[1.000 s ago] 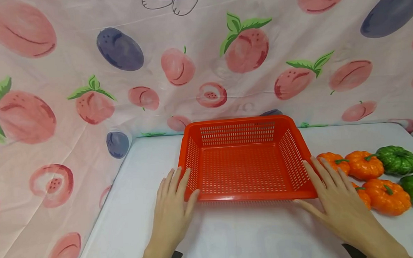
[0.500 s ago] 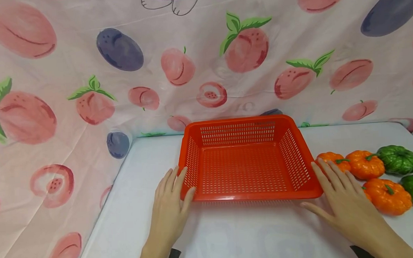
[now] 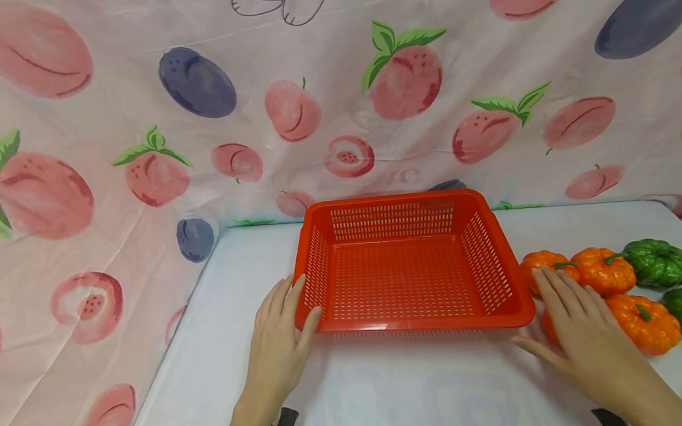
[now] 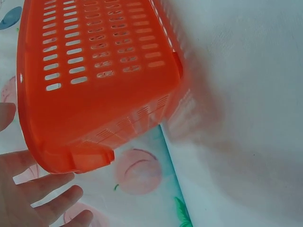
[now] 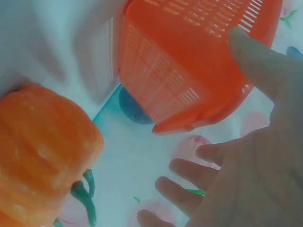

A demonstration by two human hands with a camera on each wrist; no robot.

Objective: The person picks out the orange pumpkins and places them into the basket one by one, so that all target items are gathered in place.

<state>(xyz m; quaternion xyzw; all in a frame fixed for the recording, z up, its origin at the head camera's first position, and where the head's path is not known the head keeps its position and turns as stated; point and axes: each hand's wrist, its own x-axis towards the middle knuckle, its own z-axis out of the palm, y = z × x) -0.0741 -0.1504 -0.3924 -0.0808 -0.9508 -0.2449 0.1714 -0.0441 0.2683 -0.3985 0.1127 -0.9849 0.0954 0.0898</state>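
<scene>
Our left hand (image 3: 278, 346) and right hand (image 3: 592, 348) have their fingers extended and grip nothing, the left close by the left side of the basket (image 3: 414, 325), where we cannot tell whether it touches, the right apart from the other side and partly hiding the orange pumpkins (image 3: 646, 327). The basket stands upright on the tabletop (image 3: 383, 389), with green pumpkins (image 3: 657, 264) beyond the orange ones. To adjust the basket well, we should press both sides evenly and keep the right hand from nudging the pumpkins.
</scene>
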